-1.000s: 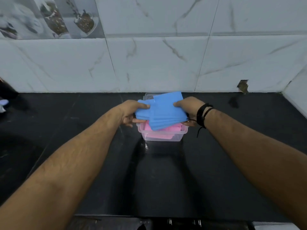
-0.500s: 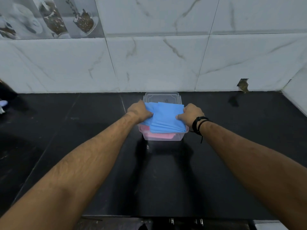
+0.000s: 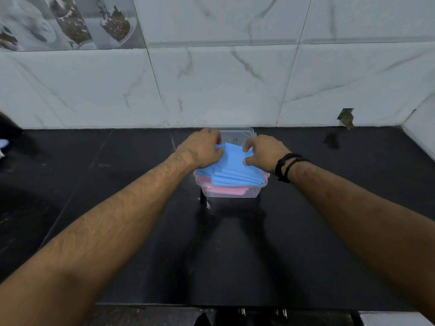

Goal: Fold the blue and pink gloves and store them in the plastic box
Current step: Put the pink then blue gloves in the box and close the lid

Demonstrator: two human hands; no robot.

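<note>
A clear plastic box (image 3: 231, 193) stands on the black counter near the tiled wall. Folded pink gloves (image 3: 226, 190) lie in its bottom, seen through the front wall. A folded stack of blue gloves (image 3: 235, 174) rests on top of them, its near edge level with the box rim. My left hand (image 3: 202, 149) pinches the stack's far left part. My right hand (image 3: 264, 151), a black band on its wrist, pinches the far right part. Both hands hover over the back half of the box, and my fingertips are partly hidden in the blue folds.
The black counter (image 3: 117, 184) runs left and right to a white marble-tiled wall (image 3: 223, 90) just behind the box. A dark object (image 3: 9, 130) sits at the far left edge. The counter's front edge (image 3: 235, 307) lies close to me.
The blue stack came down from above the box onto the pink gloves. Both hands slid from the stack's sides toward its far end.
</note>
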